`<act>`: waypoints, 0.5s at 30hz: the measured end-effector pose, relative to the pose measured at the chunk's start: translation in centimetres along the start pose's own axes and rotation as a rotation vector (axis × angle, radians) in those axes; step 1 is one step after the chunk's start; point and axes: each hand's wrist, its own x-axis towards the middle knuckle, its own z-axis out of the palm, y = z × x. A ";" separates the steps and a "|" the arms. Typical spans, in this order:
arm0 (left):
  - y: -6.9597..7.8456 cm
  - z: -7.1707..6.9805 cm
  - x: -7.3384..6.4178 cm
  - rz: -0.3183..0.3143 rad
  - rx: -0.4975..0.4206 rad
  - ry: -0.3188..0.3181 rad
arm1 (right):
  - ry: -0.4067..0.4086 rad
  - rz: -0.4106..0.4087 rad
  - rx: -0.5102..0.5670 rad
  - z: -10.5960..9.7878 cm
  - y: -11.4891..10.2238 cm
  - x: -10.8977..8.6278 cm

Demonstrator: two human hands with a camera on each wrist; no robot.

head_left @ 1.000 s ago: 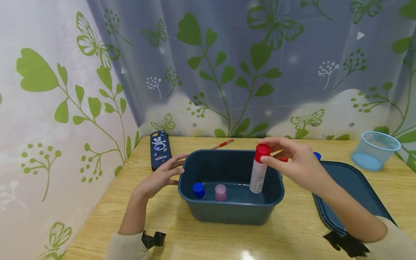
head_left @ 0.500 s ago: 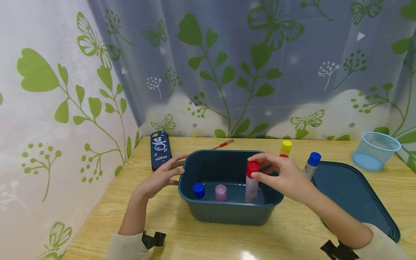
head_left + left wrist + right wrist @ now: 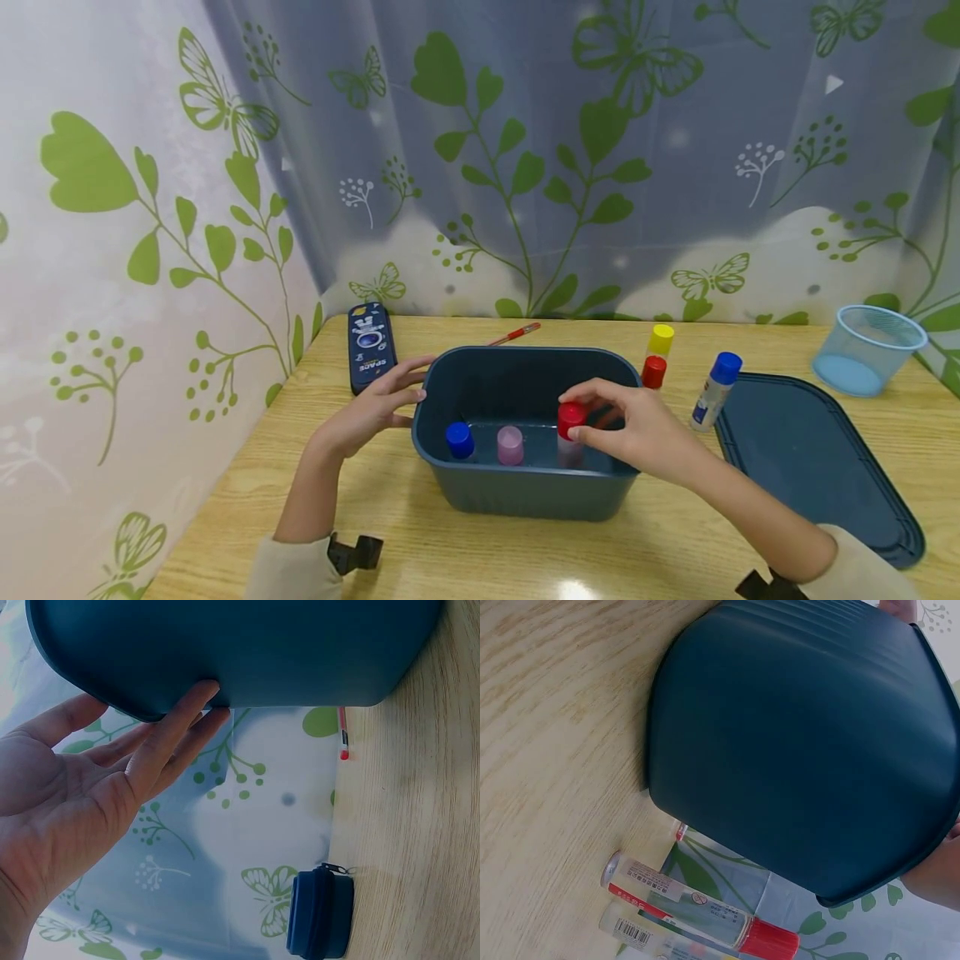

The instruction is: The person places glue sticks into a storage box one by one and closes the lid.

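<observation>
A dark teal bin [image 3: 525,493] stands on the table. My right hand [image 3: 637,425] reaches over its right side and pinches the red cap of an upright glue stick [image 3: 570,421], whose lower body sits low inside the bin. Further left in the bin, a blue-capped stick [image 3: 460,439] and a pink-capped one [image 3: 510,446] stand upright. My left hand [image 3: 375,412] rests on the bin's left side with its fingers extended; in the left wrist view its fingertips touch the bin's outer wall. In the right wrist view, that wall hides most of the right hand.
Right of the bin stand red-capped [image 3: 654,372], yellow-capped [image 3: 662,340] and blue-capped [image 3: 717,392] glue sticks. Beyond them are a dark lid [image 3: 817,467] and a light-blue mesh basket [image 3: 858,375]. A red pen [image 3: 517,333] and a navy pencil case [image 3: 371,346] lie behind.
The right hand has lowered the red-capped glue stick deeper into the bin and shifted it left, uncovering the sticks on the right. The left hand has stayed in place.
</observation>
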 end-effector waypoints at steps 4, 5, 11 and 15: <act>-0.1 0.0 0.0 0.002 0.001 0.000 | -0.016 0.001 -0.003 0.2 0.2 0.0; -0.1 0.0 0.0 0.002 -0.001 0.000 | -0.019 0.002 -0.008 0.2 0.2 0.0; -0.1 0.0 0.1 0.007 -0.005 0.001 | -0.046 -0.005 -0.059 0.3 0.4 0.0; -0.1 0.0 0.1 0.007 -0.003 0.002 | -0.060 -0.024 -0.114 0.5 0.6 -0.1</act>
